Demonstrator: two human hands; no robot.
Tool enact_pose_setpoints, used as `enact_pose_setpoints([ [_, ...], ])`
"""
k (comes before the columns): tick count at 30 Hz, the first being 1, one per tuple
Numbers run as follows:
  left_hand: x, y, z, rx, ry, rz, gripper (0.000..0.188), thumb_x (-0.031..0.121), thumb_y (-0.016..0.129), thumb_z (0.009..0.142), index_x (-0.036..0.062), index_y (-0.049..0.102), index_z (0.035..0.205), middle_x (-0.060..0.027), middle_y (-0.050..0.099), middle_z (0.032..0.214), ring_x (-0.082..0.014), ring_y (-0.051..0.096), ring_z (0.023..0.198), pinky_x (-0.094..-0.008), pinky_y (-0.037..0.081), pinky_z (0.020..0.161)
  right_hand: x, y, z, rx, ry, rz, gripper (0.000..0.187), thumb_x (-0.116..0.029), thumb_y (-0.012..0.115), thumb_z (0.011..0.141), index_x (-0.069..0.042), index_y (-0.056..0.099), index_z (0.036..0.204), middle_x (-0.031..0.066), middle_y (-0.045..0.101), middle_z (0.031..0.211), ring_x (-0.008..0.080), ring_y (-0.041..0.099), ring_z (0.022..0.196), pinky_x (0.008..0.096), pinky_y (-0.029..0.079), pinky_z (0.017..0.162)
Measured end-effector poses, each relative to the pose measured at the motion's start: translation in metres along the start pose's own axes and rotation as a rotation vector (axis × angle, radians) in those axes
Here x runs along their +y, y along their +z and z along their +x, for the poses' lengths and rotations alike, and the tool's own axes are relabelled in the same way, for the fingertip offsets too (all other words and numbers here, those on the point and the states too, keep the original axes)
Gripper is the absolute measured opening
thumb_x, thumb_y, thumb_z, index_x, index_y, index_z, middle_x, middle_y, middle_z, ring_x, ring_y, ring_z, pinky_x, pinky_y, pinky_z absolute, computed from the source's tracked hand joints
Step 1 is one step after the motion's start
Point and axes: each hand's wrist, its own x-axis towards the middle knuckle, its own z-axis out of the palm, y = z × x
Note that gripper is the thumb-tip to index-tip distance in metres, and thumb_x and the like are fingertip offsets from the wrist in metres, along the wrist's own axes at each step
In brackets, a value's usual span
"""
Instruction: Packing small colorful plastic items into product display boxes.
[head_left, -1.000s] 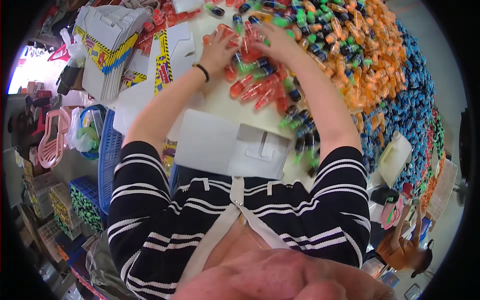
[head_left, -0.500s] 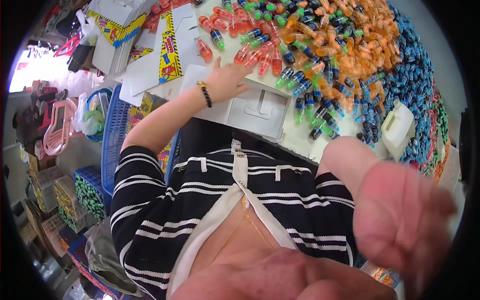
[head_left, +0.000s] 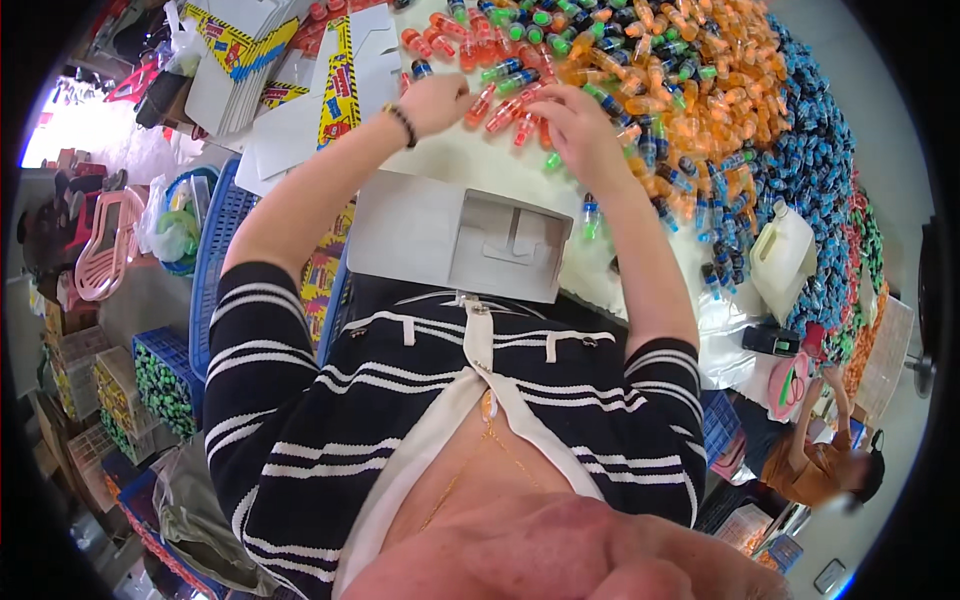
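Both my hands are over the near edge of a pile of small plastic bottles. My left hand (head_left: pixel 437 104), with a dark beaded bracelet at its wrist, has its fingers curled beside a dark-capped bottle (head_left: pixel 421 69); whatever lies under them is hidden. My right hand (head_left: pixel 583 135) has bent fingers spread apart at the red bottles (head_left: pixel 503 115), with no bottle visibly lifted. Nearer to me, a white cardboard box (head_left: pixel 405 228) lies at the table edge, its recess with a cut-out insert facing up.
Orange bottles (head_left: pixel 715 90) and blue bottles (head_left: pixel 815 150) heap up at the right, beside a white plastic jug (head_left: pixel 782 255). Printed yellow cards (head_left: pixel 340 85) and white cardboard lie at the left. A blue basket (head_left: pixel 218 265) stands by my left arm. Another person (head_left: pixel 815 465) is at far right.
My right hand has swung from the right foreground up to the red bottles. My left hand has moved up from near the box and its fingers have curled. Several dark-and-green bottles near the box are gone.
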Motion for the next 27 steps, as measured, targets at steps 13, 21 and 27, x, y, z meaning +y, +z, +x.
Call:
enact_pose_setpoints([
  [13,-0.028,0.005,0.045,-0.041,-0.12,-0.001,0.041,0.025,0.062,0.075,-0.0031,0.053,0.103,-0.024,0.062,0.095,-0.0372,0.061,0.091,-0.0437,0.049,0.078,0.081,0.054,0.007,-0.135,0.382,-0.001,0.022,-0.024,0.055,0.087,-0.008,0.058,0.102,0.0167,0.061,0.107,0.0345,0.059,0.099,0.0418,0.048,0.085],
  [21,-0.078,-0.012,0.019,-0.14,0.141,0.636,0.028,0.013,0.063,0.074,0.0045,0.054,0.099,-0.0174,0.06,0.095,-0.0354,0.061,0.088,-0.0439,0.05,0.077,0.063,0.074,0.023,-0.39,0.656,-0.372,0.015,-0.013,0.055,0.083,-0.004,0.058,0.094,0.0162,0.062,0.095,0.0339,0.061,0.092,0.0449,0.05,0.08],
  [27,-0.095,-0.004,0.013,-0.034,0.308,0.64,0.028,0.016,0.064,0.077,0.0055,0.056,0.101,-0.0167,0.06,0.099,-0.0339,0.061,0.092,-0.0422,0.05,0.08,0.056,0.082,0.032,-0.17,0.234,-0.442,0.017,-0.013,0.057,0.081,-0.009,0.061,0.097,0.0115,0.06,0.1,0.0311,0.058,0.097,0.0425,0.051,0.081],
])
